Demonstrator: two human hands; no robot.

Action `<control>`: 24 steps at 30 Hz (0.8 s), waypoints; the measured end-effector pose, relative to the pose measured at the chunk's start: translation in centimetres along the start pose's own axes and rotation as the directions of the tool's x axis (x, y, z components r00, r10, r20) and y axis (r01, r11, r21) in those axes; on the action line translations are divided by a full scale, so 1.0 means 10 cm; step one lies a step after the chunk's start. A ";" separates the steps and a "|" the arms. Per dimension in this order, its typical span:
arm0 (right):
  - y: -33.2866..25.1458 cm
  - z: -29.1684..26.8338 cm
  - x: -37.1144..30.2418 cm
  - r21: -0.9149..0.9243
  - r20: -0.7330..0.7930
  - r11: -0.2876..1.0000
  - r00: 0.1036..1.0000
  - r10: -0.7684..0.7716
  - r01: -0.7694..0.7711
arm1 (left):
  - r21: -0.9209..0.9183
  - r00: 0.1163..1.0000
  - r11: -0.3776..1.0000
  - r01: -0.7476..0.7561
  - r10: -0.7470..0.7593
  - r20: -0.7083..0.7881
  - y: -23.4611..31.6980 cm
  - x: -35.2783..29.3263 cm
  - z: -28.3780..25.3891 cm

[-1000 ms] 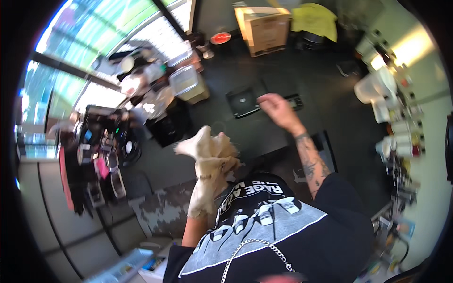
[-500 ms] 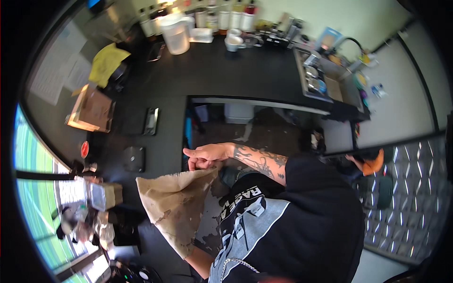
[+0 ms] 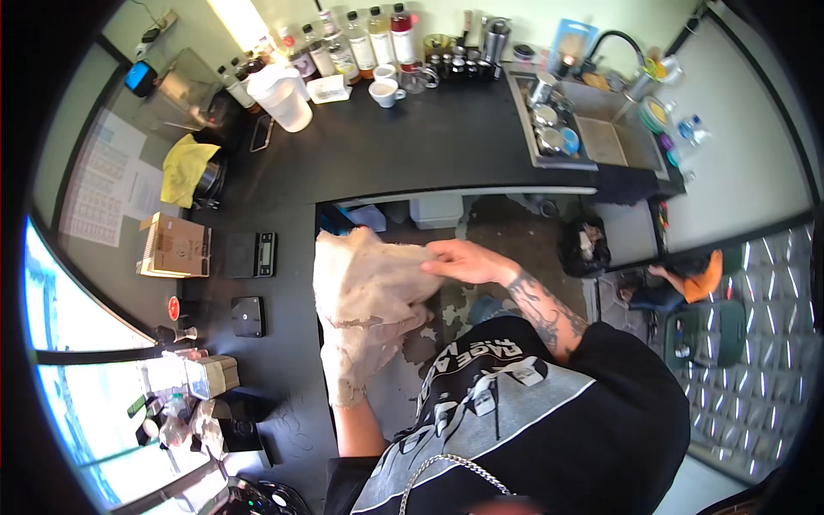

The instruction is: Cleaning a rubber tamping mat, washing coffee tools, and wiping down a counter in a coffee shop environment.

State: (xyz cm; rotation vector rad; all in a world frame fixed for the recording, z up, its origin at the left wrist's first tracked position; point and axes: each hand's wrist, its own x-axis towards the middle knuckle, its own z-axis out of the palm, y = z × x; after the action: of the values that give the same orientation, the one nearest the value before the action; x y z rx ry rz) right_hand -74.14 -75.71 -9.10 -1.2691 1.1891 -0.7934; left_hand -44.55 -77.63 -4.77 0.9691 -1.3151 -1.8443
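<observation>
A worn beige cloth (image 3: 365,287) with darker stains hangs in front of me, beside the counter's inner edge. My right hand (image 3: 468,261) pinches its right edge between thumb and fingers. My left forearm (image 3: 356,429) comes up from below and goes under the cloth. The cloth drapes over my left hand and hides its fingers, so their grip cannot be made out.
Left on the black counter (image 3: 296,403) lie a scale (image 3: 251,255) and a small black device (image 3: 249,317), near a cardboard box (image 3: 180,246). Bottles, a plastic pitcher (image 3: 281,99) and a white cup (image 3: 386,93) line the back. A sink (image 3: 605,142) holds metal pitchers.
The cloth has swung up and right from its hanging place at the left. My right hand has moved right and now holds its edge. The view has shifted slightly.
</observation>
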 end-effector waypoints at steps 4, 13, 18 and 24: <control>-0.05 -1.02 -0.16 -0.169 0.135 0.985 0.991 0.005 0.018 | 0.001 1.000 1.000 0.012 -0.012 0.011 0.08 0.51 0.42; 0.37 -2.08 0.04 0.605 0.138 0.796 0.987 -0.083 -0.018 | -0.001 0.969 1.000 -0.016 0.016 0.247 0.27 1.76 1.77; 0.72 -2.46 -0.19 0.392 -0.182 0.909 0.980 -0.075 0.143 | 0.485 0.941 0.860 0.159 -0.280 0.188 0.02 2.01 1.35; 1.15 -2.49 -0.56 0.255 -0.366 0.966 0.928 0.067 0.031 | -0.664 0.879 0.576 0.476 -0.326 0.348 -0.62 2.36 1.28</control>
State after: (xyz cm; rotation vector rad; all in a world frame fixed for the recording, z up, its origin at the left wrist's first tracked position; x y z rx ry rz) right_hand -101.20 -75.31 -16.47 -0.9144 1.3437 -1.1730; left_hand -68.06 -89.90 -12.38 0.6651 -0.2985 -2.5668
